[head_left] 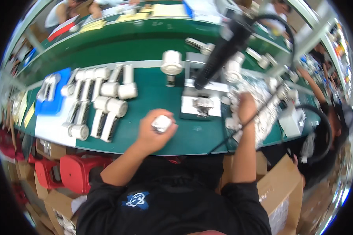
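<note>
My left hand (153,137) is wrapped round a white cylindrical part (161,123), seen end-on above the near edge of the green table (157,88). Over on the right, my right hand (247,107) reaches into a heap of small white parts (264,113); its fingers are hidden and blurred there. Between the hands stands a metal fixture (202,105) on a dark base. A white round-headed device (171,62) stands beyond my left hand. Several similar devices with long black-and-white handles (111,113) lie in rows at the left.
A dark cylindrical tool (223,51) hangs over the fixture, with a black cable (317,113) curving at the right. On the far left lies a blue tray (59,94). Red stools (76,172) and cardboard boxes (282,188) stand below the table. Other people work across and at the right.
</note>
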{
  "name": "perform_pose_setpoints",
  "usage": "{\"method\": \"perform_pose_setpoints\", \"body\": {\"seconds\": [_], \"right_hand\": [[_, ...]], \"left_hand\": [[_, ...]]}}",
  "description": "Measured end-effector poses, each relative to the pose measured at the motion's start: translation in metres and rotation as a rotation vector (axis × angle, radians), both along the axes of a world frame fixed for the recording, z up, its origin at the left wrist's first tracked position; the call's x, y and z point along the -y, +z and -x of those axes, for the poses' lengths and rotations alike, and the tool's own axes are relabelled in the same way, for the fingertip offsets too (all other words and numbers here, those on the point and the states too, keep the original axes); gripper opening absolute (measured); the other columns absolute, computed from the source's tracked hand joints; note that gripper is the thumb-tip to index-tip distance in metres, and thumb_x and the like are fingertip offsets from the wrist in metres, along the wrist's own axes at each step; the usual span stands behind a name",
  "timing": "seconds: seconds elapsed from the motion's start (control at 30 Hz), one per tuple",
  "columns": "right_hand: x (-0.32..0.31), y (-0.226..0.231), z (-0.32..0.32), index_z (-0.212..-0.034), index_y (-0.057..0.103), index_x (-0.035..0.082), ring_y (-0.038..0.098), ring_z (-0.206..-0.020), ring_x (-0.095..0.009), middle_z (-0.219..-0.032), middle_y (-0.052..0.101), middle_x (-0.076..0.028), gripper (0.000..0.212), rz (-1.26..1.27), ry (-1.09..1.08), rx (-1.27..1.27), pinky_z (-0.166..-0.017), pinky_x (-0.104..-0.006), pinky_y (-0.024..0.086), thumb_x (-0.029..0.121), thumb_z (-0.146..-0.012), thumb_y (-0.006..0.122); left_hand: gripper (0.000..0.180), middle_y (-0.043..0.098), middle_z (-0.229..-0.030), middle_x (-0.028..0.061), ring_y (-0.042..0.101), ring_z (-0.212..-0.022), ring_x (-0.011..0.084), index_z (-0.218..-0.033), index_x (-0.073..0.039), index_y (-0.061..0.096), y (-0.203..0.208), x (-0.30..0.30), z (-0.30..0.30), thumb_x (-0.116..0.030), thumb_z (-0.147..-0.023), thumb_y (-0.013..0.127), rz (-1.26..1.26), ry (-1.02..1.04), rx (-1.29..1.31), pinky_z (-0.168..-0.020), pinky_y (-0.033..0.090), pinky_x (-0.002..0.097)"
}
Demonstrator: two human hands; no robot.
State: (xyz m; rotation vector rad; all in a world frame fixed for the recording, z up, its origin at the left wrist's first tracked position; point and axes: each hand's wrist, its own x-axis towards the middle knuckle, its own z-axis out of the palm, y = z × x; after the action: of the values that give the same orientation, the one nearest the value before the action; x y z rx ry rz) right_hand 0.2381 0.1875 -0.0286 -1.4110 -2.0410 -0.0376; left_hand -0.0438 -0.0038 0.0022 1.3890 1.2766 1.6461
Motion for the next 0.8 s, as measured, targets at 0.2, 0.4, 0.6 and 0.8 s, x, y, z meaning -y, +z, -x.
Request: {"method": "perform_pose_setpoints", "body": {"seconds": [0.2,0.4,0.6,0.8], "right_hand": [[0.086,0.057,0.022,-0.099,0.057,0.001,0.051,-0.061,-0.007,-0.078,0.059,-0.004,0.019,0.516,0.443,-0.947,-0.052,-0.0180,0.040,0.015,-0.091,0.046],[0.100,0.080,0.119,-0.094,0.065,0.003,0.048,-0.064,-0.011,-0.082,0.051,-0.005,0.016,0.525,0.896,-0.489,-0.055,-0.0214,0.038,0.007,-0.079,0.062],[0.117,0.080,0.119,-0.093,0.067,0.009,0.044,-0.067,-0.011,-0.078,0.045,-0.001,0.026,0.452,0.906,-0.374,-0.056,-0.0223,0.036,0.007,-0.068,0.072],[0.123,0.089,0.127,-0.081,0.061,0.004,0.042,-0.056,-0.009,-0.067,0.048,0.000,0.025,0.435,0.699,-0.405,-0.049,-0.0215,0.033,0.010,-0.062,0.078]], "left_hand": [[0.051,0.053,-0.098,0.0121,0.054,-0.087,0.0231,-0.114,-0.005,0.048,0.005,-0.018,0.001,-0.030,-0.074,0.068,-0.089,-0.334,-0.306,-0.077,0.044,0.0320],[0.072,0.055,-0.097,0.0120,0.056,-0.087,0.0245,-0.113,-0.002,0.047,0.003,-0.019,0.018,-0.054,-0.067,0.069,-0.017,-0.416,-0.317,-0.075,0.044,0.0312],[0.076,0.055,-0.104,0.0131,0.055,-0.093,0.0260,-0.116,-0.001,0.046,-0.003,-0.017,0.017,-0.058,-0.068,0.064,0.013,-0.493,-0.232,-0.080,0.043,0.0336],[0.062,0.051,-0.108,0.0147,0.051,-0.099,0.0274,-0.117,-0.002,0.045,0.007,-0.014,0.019,-0.050,-0.079,0.057,-0.052,-0.563,-0.386,-0.086,0.039,0.0343]]}}
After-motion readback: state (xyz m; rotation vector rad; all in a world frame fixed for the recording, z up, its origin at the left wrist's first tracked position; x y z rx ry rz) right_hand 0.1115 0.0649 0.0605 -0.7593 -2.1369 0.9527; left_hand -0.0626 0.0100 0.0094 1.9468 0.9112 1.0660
